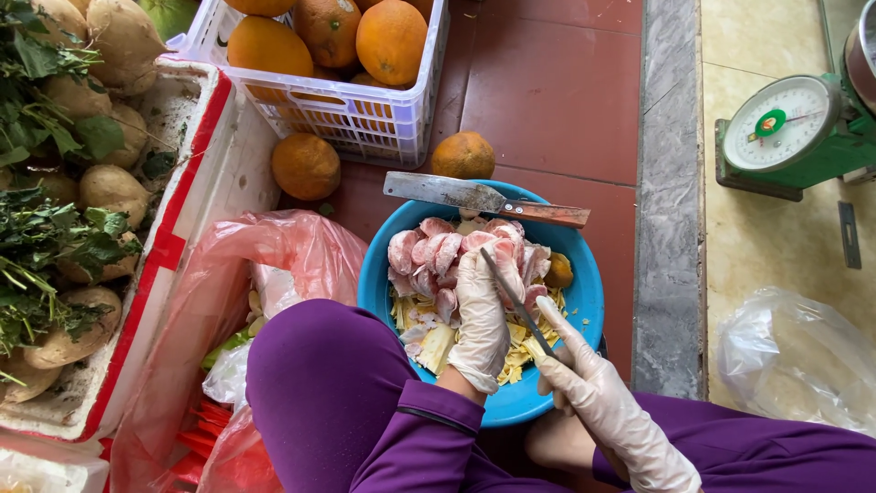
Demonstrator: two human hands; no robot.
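Pomelo segments (427,257), peeled and pink, sit piled in a blue basin (376,274) on the red tile floor (547,82), over a bed of pale rind scraps (436,347).

Going from the left: a white foam box (196,173) with red tape holds brown tubers (105,187) and leafy greens (46,246). Next to it a red plastic bag (228,274), crumpled, touching the basin's left side. Above, a white plastic crate (365,119) full of oranges (391,38); two loose oranges on the floor just beside it, one (306,166) at its lower left, one (463,155) just behind the basin.

A cleaver (484,197) with a wooden handle lies flat across the basin's far rim.

Left hand (482,310), in a thin pale glove, fingers curled down onto the segments, gripping one at the pile's right side. Right hand (584,370), gloved too, closed around the handle of a small paring knife (516,301); blade points up-left, tip touching the segment under the left hand. Purple sleeves and knee in front.

Right of a grey stone strip (671,183): a green dial scale (789,132) on the cream tiles, and a clear plastic bag (803,356) below it, well apart from the basin.
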